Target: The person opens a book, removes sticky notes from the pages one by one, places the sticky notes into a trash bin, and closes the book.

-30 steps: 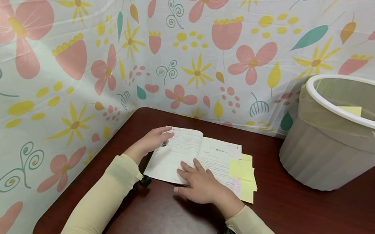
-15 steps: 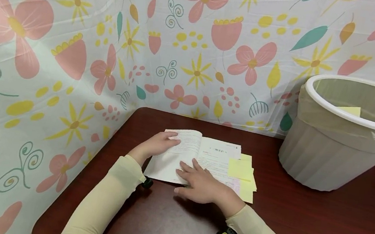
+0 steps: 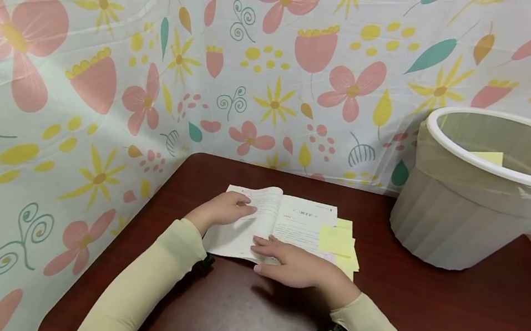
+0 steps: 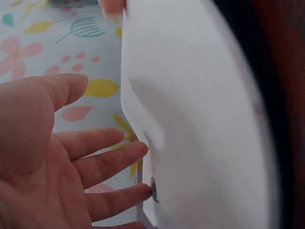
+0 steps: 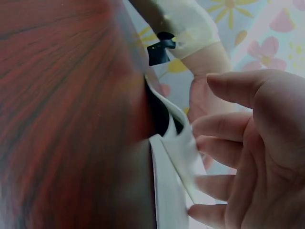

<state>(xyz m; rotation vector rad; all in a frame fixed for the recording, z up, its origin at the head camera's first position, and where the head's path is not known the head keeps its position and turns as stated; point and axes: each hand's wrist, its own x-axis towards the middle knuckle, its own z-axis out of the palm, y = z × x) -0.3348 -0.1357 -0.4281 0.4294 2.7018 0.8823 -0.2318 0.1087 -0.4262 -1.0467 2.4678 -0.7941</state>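
An open book [image 3: 302, 209] with printed text lies on the table, the upper part of its left page bulging near the spine. My left hand [image 3: 224, 207] is over that page with fingers extended; in the left wrist view its fingertips touch the paper [image 4: 200, 114]. At the near end of the spine, my right hand [image 3: 293, 264] rests its fingertips on the book, palm down. In the right wrist view the right hand [image 5: 252, 152] has loosely straight fingers against the pages, whose edges curve up. Several yellow sticky notes [image 3: 336, 240] stick out along the book's right side.
A grey trash bin [image 3: 444, 222] with a white rim and a clear liner stands at the right on the dark red-brown table [image 3: 426, 321]. A yellow paper [image 3: 490, 157] shows inside it. A flower-printed curtain [image 3: 270, 132] hangs behind the table and along its left.
My left hand has slid from the left page's upper outer edge inward and nearer to me. The right hand has shifted slightly nearer, its fingers closer together. The page near the spine bulges more.
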